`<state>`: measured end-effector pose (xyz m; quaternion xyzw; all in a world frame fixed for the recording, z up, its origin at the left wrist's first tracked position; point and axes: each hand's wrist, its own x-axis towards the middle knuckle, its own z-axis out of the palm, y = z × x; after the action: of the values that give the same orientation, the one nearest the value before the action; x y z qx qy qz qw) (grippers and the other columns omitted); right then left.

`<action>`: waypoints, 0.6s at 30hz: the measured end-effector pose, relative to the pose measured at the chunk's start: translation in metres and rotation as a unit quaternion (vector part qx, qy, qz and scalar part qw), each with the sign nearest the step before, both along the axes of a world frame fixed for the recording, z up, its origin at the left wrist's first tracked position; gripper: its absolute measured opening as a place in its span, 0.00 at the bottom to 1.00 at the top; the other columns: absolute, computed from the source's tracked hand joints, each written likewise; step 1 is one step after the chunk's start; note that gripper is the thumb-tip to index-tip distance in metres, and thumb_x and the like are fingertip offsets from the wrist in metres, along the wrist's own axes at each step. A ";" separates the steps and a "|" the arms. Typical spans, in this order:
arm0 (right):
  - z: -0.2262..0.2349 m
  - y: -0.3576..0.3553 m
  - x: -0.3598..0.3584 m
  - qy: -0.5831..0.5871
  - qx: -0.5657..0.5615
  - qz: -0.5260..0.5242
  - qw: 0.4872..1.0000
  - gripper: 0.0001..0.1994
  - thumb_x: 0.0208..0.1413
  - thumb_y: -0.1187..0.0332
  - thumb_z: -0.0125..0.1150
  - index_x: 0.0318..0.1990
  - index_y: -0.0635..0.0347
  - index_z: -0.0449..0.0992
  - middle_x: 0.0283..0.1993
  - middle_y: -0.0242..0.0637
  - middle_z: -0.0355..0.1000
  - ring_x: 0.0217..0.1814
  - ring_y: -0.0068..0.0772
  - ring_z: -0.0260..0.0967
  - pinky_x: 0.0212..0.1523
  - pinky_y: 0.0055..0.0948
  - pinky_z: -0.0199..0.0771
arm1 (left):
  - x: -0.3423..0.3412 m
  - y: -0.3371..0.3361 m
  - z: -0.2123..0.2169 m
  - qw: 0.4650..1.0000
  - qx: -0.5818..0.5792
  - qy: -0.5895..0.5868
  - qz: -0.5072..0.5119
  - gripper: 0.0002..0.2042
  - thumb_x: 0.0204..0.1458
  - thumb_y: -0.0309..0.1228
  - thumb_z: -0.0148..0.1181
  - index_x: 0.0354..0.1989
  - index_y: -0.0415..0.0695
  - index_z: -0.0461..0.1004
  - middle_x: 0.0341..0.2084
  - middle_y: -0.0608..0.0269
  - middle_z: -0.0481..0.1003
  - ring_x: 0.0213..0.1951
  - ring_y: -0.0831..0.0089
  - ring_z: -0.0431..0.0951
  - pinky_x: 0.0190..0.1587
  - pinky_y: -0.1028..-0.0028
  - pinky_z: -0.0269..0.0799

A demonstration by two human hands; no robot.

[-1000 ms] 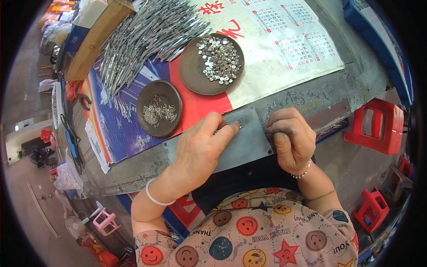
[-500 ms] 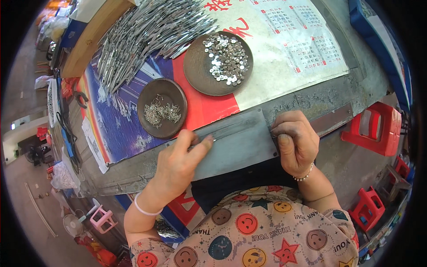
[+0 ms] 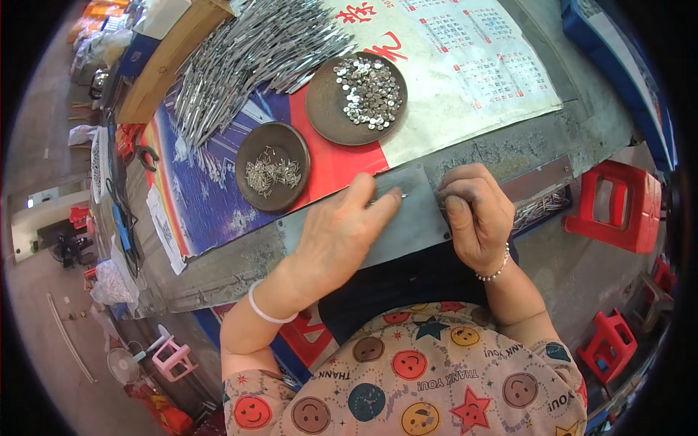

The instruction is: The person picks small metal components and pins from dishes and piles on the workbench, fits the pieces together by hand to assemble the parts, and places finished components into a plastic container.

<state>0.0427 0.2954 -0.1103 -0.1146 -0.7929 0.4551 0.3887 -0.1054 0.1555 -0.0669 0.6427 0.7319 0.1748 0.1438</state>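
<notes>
My left hand [image 3: 342, 229] is closed in a pinch, and the tip of a thin shiny metal piece [image 3: 405, 195] pokes out past the fingertips. It is over a flat grey metal plate [image 3: 407, 236] at the table's near edge. By the plate's right end, my right hand [image 3: 476, 218] is curled with its thumb against the fingers; whatever it may hold is hidden. Beyond the left hand, a small brown dish [image 3: 251, 196] holds short metal pins [image 3: 273, 173]. A larger brown dish [image 3: 327, 120] holds small round metal discs [image 3: 367, 94].
A heap of long thin metal strips [image 3: 247, 69] lies at the far left beside a wooden board [image 3: 163, 65]. Calendar sheets [image 3: 465, 80] cover the tabletop. A blue bin [image 3: 618, 58] stands at the far right, and a red stool [image 3: 614, 207] is on the floor there.
My left hand has slid right and slightly away across the plate with the small metal piece, coming closer to my right hand. My right hand stays curled near the plate's right end.
</notes>
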 end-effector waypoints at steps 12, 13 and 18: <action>0.004 -0.008 0.002 -0.017 0.020 -0.019 0.999 0.05 0.54 0.75 0.58 0.30 0.67 0.70 0.29 0.43 0.68 0.27 0.39 0.67 0.29 0.27 0.67 | 0.031 -0.062 -0.004 0.971 0.139 -0.125 0.151 0.18 0.47 0.15 0.55 0.48 0.42 0.73 0.31 0.53 0.67 0.28 0.56 0.74 0.31 0.68 0.72; 0.006 -0.009 0.003 -0.018 0.008 -0.020 1.000 0.05 0.54 0.76 0.58 0.30 0.67 0.70 0.29 0.42 0.68 0.27 0.38 0.67 0.29 0.27 0.67 | 0.035 -0.071 -0.003 0.965 0.155 -0.149 0.150 0.17 0.51 0.14 0.55 0.50 0.40 0.72 0.33 0.55 0.71 0.26 0.67 0.73 0.31 0.75 0.71; 0.019 -0.047 0.021 -0.035 -0.111 0.074 0.990 0.01 0.52 0.78 0.54 0.31 0.66 0.69 0.30 0.42 0.69 0.30 0.35 0.68 0.33 0.26 0.68 | 0.076 -0.107 0.006 0.767 0.198 -0.548 0.268 0.16 0.60 0.21 0.49 0.57 0.37 0.67 0.34 0.62 0.73 0.25 0.85 0.67 0.26 0.86 0.64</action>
<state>0.0636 0.2486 -0.0912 -0.1139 -0.7571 0.5634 0.3106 -0.0292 0.0489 -0.0607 0.2294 0.6205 0.6697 0.3375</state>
